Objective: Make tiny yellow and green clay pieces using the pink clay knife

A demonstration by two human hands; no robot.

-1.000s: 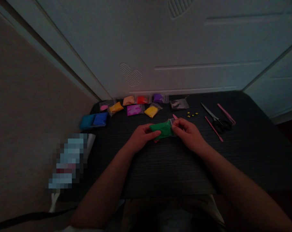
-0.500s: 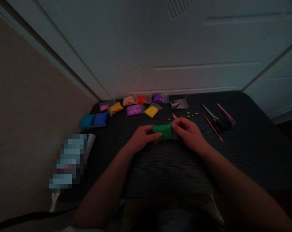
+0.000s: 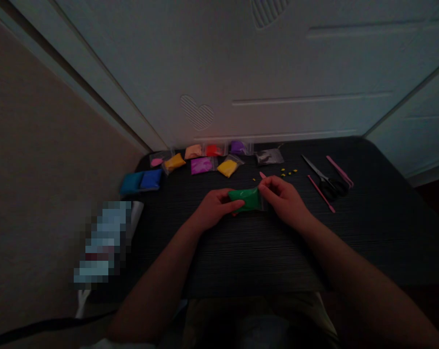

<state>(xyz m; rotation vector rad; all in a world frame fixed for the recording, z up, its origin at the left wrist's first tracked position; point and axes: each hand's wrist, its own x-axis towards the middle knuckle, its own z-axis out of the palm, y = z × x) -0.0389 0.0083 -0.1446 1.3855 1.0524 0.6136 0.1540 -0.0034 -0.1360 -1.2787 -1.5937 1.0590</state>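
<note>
A clear zip bag of green modelling clay (image 3: pixel 246 198) is held above the dark table, between both hands. My left hand (image 3: pixel 217 209) is closed on its left end, thumb on top and fingers underneath. My right hand (image 3: pixel 282 196) pinches the bag's clear upper right corner at the opening edge. A pink tool tip (image 3: pixel 263 175) pokes out just behind my right fingers; the rest of it is hidden. Several small yellow bits (image 3: pixel 288 172) lie beyond that hand, and one more yellow bit (image 3: pixel 254 180) sits behind the bag.
Along the table's back lie several clay bags, among them a yellow bag (image 3: pixel 228 168), a magenta bag (image 3: pixel 202 166) and a grey bag (image 3: pixel 269 156). Blue packs (image 3: pixel 150 180) are at left. To the right are scissors (image 3: pixel 324 180), a pink stick tool (image 3: pixel 321 194) and pink tweezers (image 3: pixel 340 171).
The green bag has tilted slightly and shifted a little to the right. My right fingers have moved to its upper corner, and the single yellow bit behind it has come into view.
</note>
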